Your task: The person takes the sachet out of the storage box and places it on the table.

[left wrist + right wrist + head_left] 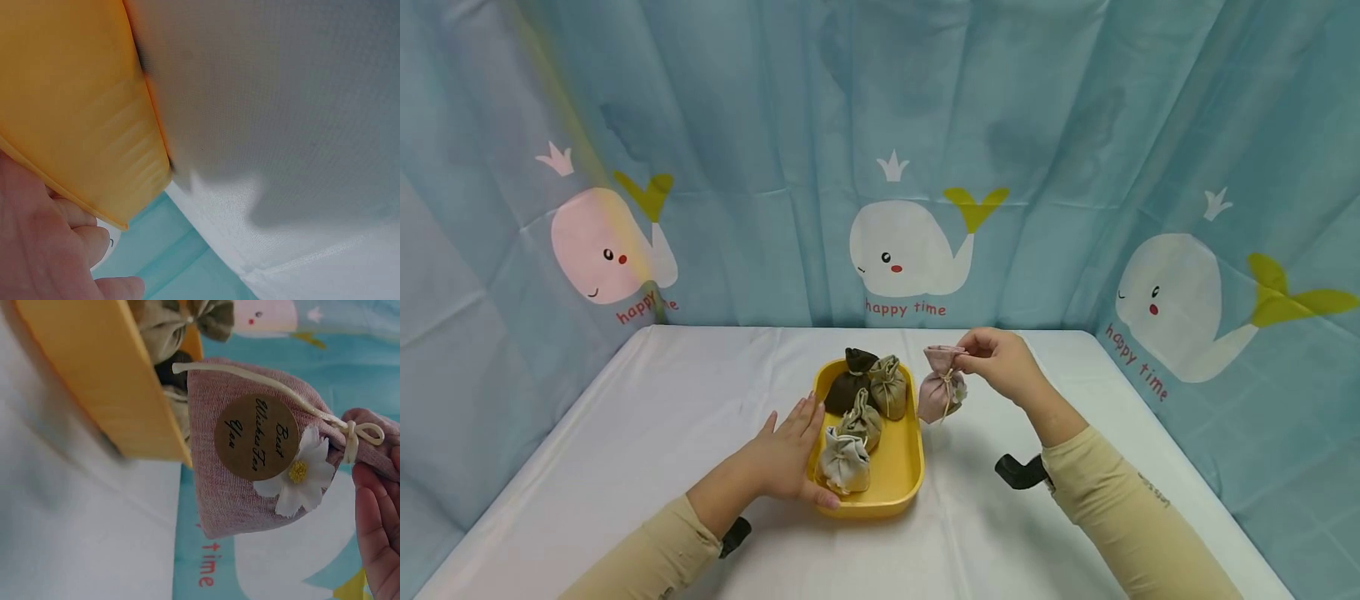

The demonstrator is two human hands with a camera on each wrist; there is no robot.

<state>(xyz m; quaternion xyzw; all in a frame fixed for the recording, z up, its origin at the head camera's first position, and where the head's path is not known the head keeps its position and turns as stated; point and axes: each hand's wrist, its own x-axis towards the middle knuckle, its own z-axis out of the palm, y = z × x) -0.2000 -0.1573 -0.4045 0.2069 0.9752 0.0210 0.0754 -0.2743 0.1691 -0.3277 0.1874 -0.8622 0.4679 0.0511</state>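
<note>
My right hand (pixel 1003 362) pinches a pink drawstring pouch (pixel 942 395) by its gathered top, holding it just right of a yellow plastic bin (pixel 898 475). In the right wrist view the pouch shows a white cloth flower (pixel 299 471), a cream cord bow and a round brown label (pixel 256 437) reading "Best Wishes For You". My left hand (pixel 782 454) rests along the bin's left rim, its fingers extended and its thumb at the front corner. Inside the bin sit a dark brown pouch (pixel 848 387), two olive pouches (pixel 889 392) and a pale grey pouch (pixel 844 462) at the front.
A white cloth covers the table (pixel 700 392). Blue curtains (pixel 775 167) printed with whales stand along the back and both sides. Black wrist-worn pieces (pixel 1021 472) jut from both forearms, near the sleeve cuffs.
</note>
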